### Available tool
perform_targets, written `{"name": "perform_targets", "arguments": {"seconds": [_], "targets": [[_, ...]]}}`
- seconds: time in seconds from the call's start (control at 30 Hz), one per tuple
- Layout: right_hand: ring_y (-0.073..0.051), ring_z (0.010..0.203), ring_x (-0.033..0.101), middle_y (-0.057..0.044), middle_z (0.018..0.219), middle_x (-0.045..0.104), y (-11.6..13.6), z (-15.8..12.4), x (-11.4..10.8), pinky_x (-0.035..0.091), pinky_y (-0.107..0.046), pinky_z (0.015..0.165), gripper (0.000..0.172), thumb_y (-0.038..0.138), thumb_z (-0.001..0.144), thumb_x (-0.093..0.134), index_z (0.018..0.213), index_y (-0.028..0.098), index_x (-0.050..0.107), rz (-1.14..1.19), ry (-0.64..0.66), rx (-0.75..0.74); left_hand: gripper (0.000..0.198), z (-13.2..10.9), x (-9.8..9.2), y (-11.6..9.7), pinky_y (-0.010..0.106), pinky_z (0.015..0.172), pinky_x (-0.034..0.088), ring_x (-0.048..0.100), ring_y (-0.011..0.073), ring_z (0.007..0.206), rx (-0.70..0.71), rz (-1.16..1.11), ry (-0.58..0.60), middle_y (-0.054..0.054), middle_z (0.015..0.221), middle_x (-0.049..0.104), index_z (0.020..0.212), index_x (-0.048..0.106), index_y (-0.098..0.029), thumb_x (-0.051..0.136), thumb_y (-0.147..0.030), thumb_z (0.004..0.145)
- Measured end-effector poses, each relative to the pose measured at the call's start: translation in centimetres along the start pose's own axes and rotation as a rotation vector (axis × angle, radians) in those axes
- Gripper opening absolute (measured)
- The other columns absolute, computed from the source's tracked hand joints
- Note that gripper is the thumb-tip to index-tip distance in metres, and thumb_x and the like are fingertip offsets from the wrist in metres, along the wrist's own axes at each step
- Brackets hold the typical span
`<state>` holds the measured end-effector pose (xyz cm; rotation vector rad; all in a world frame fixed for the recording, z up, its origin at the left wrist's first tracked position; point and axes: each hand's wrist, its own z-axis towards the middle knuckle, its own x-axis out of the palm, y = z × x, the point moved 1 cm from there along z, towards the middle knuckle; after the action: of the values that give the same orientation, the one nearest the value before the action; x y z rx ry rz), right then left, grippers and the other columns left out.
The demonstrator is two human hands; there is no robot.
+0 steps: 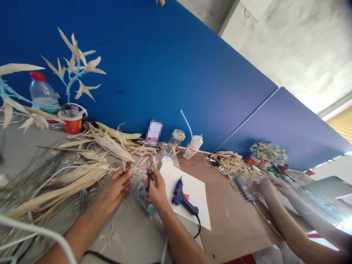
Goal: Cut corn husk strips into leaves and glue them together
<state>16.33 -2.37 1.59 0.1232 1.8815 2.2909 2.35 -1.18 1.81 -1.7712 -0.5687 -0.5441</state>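
Blue partition panels [165,66] back the table [233,220]. At frame left dried husks [82,172] lie heaped; my left hand [117,187] sits at their edge, fingers curled, and I cannot tell whether its grip holds a strip. Just right, my right hand [156,187] has its grip closed on a thin dark tool [148,179]. A blue glue gun [183,198] lies on white paper [198,205] beside it; another person's arms [288,216] reach in at lower right.

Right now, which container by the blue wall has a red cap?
The clear plastic bottle at far left; the glass jar and white cup farther right lack one.
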Motion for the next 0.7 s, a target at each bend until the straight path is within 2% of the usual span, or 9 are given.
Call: {"name": "perform_targets", "arguments": {"seconds": [0.17,0.33,0.47,0.7], "targets": [[-0.015,0.069,0.053,0.0,0.075,0.059,0.05,-1.08,1.07,0.044,-0.028,0.067,0.031,0.027,0.076,0.058,0.105,0.016,0.062,-0.204,0.106,-0.075,0.033,-0.43,0.56,-0.15,0.013,0.038,0.034,0.036,0.0003,0.037,-0.042,-0.07,-0.027,-0.011,0.05,0.047,0.067,0.059,-0.014,0.087,-0.02,0.051],[-0.016,0.069,0.055,-0.002,0.076,0.061,0.47,-1.24,1.18,0.045,-0.028,0.067,0.029,0.027,0.079,0.057,0.105,0.016,0.062,-0.257,0.155,-0.111,0.022,-0.46,0.59,0.02,0.014,0.041,0.043,0.052,0.0045,0.042,-0.114,-0.086,-0.064,-0.004,0.057,0.061,0.07,0.062,-0.014,0.081,-0.01,0.06],[-0.016,0.068,0.057,-0.002,0.077,0.064,0.65,-1.25,1.18,0.045,-0.026,0.065,0.024,0.026,0.08,0.057,0.102,0.018,0.064,-0.265,0.158,-0.118,0.018,-0.46,0.6,0.31,0.017,0.047,0.051,0.063,0.0098,0.051,-0.164,-0.097,-0.055,0.0,0.064,0.068,0.074,0.066,-0.015,0.076,-0.003,0.065],[-0.016,0.068,0.056,-0.002,0.076,0.063,-0.07,-1.19,1.14,0.046,-0.027,0.065,0.026,0.029,0.082,0.056,0.104,0.018,0.064,-0.269,0.118,-0.131,0.015,-0.63,0.74,0.49,0.016,0.048,0.052,0.063,0.0094,0.049,-0.201,-0.105,-0.042,0.001,0.064,0.069,0.074,0.066,-0.014,0.072,-0.002,0.069]]}}
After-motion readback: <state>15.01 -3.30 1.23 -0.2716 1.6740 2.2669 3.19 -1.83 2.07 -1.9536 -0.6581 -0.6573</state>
